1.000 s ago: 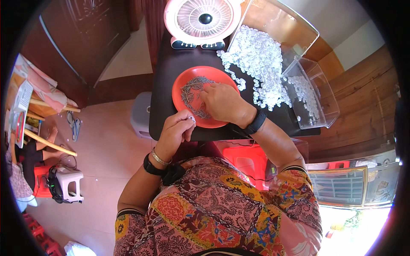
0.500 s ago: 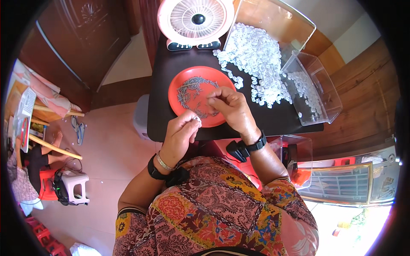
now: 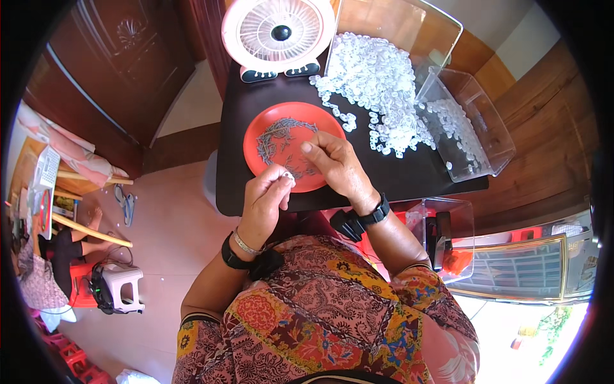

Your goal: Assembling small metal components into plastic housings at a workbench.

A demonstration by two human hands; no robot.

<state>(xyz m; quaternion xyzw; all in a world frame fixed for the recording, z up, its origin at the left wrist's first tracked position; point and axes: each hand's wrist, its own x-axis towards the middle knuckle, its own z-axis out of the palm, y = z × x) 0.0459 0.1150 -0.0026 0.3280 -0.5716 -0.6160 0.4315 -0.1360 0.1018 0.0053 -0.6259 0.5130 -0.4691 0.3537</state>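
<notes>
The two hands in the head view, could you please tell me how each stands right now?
Left hand: closed, holding a small white piece.
Right hand: curled over the plate; whether it holds anything cannot be told.

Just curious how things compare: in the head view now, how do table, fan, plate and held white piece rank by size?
1. Table
2. Fan and plate: too alike to rank
3. White piece

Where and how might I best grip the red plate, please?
Probably pinch the left rim of the red plate, coming from the person's left and keeping it level: that curved edge is bare, loose grey pieces lie inside, and the left hand and right hand are over the near and right sides.
</notes>
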